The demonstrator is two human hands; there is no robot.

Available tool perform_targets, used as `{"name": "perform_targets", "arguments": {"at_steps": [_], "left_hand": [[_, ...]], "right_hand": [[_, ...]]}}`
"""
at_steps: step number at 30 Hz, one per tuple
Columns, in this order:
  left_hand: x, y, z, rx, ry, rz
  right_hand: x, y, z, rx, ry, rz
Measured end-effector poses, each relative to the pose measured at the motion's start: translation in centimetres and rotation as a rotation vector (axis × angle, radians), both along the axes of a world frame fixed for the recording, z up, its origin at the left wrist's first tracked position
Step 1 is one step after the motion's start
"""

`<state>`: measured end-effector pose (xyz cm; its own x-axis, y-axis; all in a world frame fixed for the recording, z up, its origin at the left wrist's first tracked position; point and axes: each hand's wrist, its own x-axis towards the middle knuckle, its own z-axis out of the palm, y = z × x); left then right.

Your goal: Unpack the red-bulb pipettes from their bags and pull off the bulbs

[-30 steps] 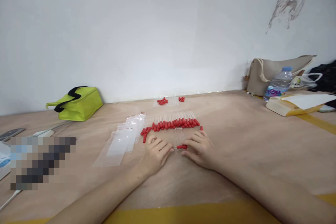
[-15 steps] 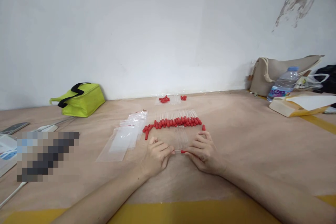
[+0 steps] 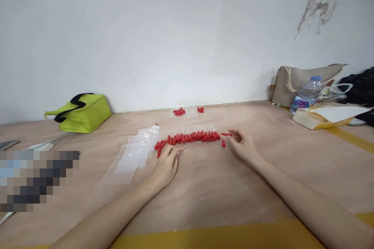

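My right hand [image 3: 242, 143] is raised at the right end of the row, its fingertips pinched on a red rubber bulb [image 3: 226, 134] lying level. Whether a glass tube is attached to it I cannot make out. Below it, one loose red bulb sits on the table. My left hand [image 3: 168, 165] is beside the left end of the row, fingers bent together, with a pale slender tip at its fingertips. Glass droppers with red bulbs [image 3: 194, 137] form a row, bulbs towards me. Several bare glass tubes [image 3: 198, 155] lie between my hands.
Clear plastic zip bags [image 3: 122, 163] overlap at left, near a lime-green bag [image 3: 86, 114]. More red bulbs [image 3: 179, 112] lie on plastic by the wall. At right are a water bottle [image 3: 306, 95], a beige bag [image 3: 284, 87] and an opened paper packet [image 3: 309, 118].
My hands have parted from around a tube and bulb. The right went up and right to the row's end; the left moved up and left. The view shifted slightly.
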<state>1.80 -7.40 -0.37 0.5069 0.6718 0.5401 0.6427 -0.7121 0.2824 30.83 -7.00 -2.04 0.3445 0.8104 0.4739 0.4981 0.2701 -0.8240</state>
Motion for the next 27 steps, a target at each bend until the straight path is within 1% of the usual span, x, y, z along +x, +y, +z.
{"name": "perform_targets", "arguments": {"at_steps": [2,4,9,13,17,22,25,27], "left_hand": [[0.4,0.2,0.0,-0.011,-0.017,0.04],[1.0,0.3,0.0,-0.018,-0.045,0.063],[2.3,0.1,0.3,-0.097,-0.076,0.031],[2.6,0.1,0.5,-0.21,-0.087,0.004],[2.8,0.1,0.6,-0.333,-0.105,-0.025],[3.2,0.0,1.5,-0.6,-0.184,0.014],[3.2,-0.3,2.0,-0.685,-0.232,0.031],[3.0,-0.3,2.0,-0.715,-0.255,0.011]], "right_hand": [[0.3,0.1,-0.4,-0.037,-0.046,0.004],[0.2,0.0,-0.7,-0.042,-0.158,0.023],[-0.8,-0.4,-0.4,0.066,-0.458,0.086],[-1.2,-0.7,0.2,0.049,-0.634,0.001],[-1.2,-0.8,0.4,0.015,-0.683,-0.018],[-1.1,-0.7,0.2,0.01,-0.663,0.003],[-1.2,-0.7,0.2,0.018,-0.648,0.0],[-1.2,-0.8,0.1,0.026,-0.644,-0.002]]}}
